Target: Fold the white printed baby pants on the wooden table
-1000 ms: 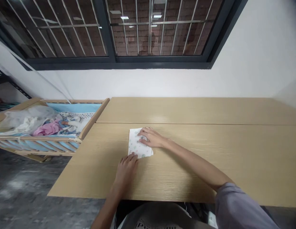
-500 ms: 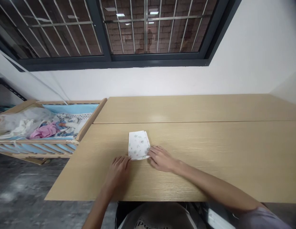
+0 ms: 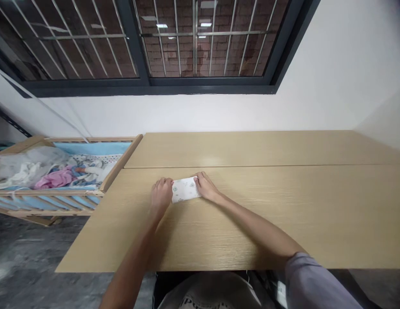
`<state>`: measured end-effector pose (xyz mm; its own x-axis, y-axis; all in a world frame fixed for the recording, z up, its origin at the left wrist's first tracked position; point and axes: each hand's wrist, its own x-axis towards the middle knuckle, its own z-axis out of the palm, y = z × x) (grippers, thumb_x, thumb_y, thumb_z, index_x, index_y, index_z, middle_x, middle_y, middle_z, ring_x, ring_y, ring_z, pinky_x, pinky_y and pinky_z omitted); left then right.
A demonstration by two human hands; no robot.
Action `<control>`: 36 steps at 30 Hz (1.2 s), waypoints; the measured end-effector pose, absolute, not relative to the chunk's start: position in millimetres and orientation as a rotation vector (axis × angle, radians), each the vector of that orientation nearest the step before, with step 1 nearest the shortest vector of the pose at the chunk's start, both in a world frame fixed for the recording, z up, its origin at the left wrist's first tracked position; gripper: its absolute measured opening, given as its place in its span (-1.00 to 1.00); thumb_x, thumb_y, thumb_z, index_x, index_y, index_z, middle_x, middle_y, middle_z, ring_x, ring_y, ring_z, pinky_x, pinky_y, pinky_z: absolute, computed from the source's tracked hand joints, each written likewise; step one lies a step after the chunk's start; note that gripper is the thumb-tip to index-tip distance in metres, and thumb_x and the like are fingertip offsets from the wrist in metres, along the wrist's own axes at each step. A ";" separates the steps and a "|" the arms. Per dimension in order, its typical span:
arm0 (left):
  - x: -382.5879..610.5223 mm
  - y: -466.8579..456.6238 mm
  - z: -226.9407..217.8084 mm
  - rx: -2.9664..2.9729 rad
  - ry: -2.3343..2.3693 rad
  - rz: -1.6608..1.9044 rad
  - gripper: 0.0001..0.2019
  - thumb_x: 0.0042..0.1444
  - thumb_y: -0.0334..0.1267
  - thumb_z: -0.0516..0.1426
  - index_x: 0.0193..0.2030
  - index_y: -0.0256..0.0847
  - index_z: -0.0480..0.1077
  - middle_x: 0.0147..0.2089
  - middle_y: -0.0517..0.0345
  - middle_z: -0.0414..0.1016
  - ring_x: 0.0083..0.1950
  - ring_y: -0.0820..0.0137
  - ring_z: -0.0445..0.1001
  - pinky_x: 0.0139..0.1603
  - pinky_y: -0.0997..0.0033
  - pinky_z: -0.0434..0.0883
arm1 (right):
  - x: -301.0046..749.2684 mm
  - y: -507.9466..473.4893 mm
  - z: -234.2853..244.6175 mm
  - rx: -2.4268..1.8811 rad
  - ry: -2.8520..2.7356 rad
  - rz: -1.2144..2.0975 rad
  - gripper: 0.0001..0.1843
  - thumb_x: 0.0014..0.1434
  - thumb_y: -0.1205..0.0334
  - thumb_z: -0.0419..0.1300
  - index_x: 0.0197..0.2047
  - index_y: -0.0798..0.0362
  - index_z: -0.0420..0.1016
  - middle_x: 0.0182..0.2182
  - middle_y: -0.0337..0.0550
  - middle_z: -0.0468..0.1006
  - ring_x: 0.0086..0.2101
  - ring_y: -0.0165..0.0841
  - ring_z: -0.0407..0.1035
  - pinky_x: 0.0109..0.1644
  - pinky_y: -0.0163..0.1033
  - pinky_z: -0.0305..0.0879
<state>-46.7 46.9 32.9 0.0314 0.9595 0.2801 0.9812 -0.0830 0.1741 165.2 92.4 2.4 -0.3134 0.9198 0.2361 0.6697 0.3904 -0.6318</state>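
A white cloth with a small printed pattern, folded into a narrow rectangle, is between my hands above or on the wooden tabletop. My left hand grips its left end near the upper corner, fingers curled. On the other side, my right hand pinches the right end, also by the upper part. Fingertips behind the cloth are hidden. Whether its lower edge rests on the wood, I cannot tell.
Left of the table stands a wooden crib with a light blue lining. Inside lie a pink cloth and other crumpled fabrics. Behind the table is a white wall under a dark-framed, barred window.
Both hands have moved away from me to the far edge of the cloth. The cloth has gone from a near-square to a narrower folded strip, its near part brought up.
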 end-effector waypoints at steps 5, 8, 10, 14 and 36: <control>-40.7 58.8 25.6 -2.152 -2.113 -0.391 -0.65 0.38 -0.29 -0.11 -0.11 -0.23 0.50 -0.09 -0.15 0.54 -0.03 0.10 0.49 -0.01 0.15 0.36 | 158.2 100.7 -9.8 -1.423 -2.038 0.544 -0.69 0.43 0.25 -0.10 0.05 0.14 0.39 -0.05 0.09 0.48 0.01 -0.21 0.38 0.11 -0.11 0.31; -31.3 45.5 25.9 -2.114 -2.102 -0.418 -0.61 0.40 -0.15 -0.11 0.10 -0.30 0.43 0.11 -0.25 0.49 0.10 0.04 0.45 0.08 0.10 0.36 | 159.7 91.2 -4.4 -1.364 -2.051 0.435 -0.59 0.44 0.19 -0.12 0.23 0.16 0.30 0.11 0.18 0.42 0.13 -0.15 0.32 0.23 -0.03 0.24; -20.1 33.1 22.9 -2.169 -1.996 -0.500 -0.44 0.40 0.00 -0.12 0.31 -0.39 0.25 0.31 -0.35 0.32 0.29 -0.01 0.33 0.22 0.05 0.30 | 160.2 82.5 -1.9 -1.203 -2.176 0.310 -0.48 0.44 0.13 -0.12 0.36 0.18 0.18 0.26 0.23 0.30 0.25 -0.09 0.20 0.33 0.05 0.14; 0.6 19.3 1.9 -2.367 -1.765 -0.581 -0.21 0.36 0.15 -0.16 0.45 -0.57 -0.03 0.48 -0.47 0.05 0.52 -0.05 0.00 0.42 -0.04 0.12 | 157.2 71.5 -10.9 -0.875 -2.532 0.208 -0.29 0.38 0.10 0.00 0.47 0.26 -0.02 0.42 0.23 0.09 0.41 -0.07 -0.07 0.46 0.11 -0.09; -47.4 13.0 -15.7 -2.587 -1.559 -0.487 -0.35 0.30 0.11 0.04 0.40 -0.24 0.16 0.43 -0.27 0.23 0.44 0.01 0.20 0.36 -0.07 0.20 | 208.3 71.3 -12.8 -0.889 -2.584 0.389 -0.09 0.37 -0.23 -0.02 0.55 0.09 -0.28 0.49 0.09 -0.15 0.46 -0.09 -0.26 0.49 0.13 -0.24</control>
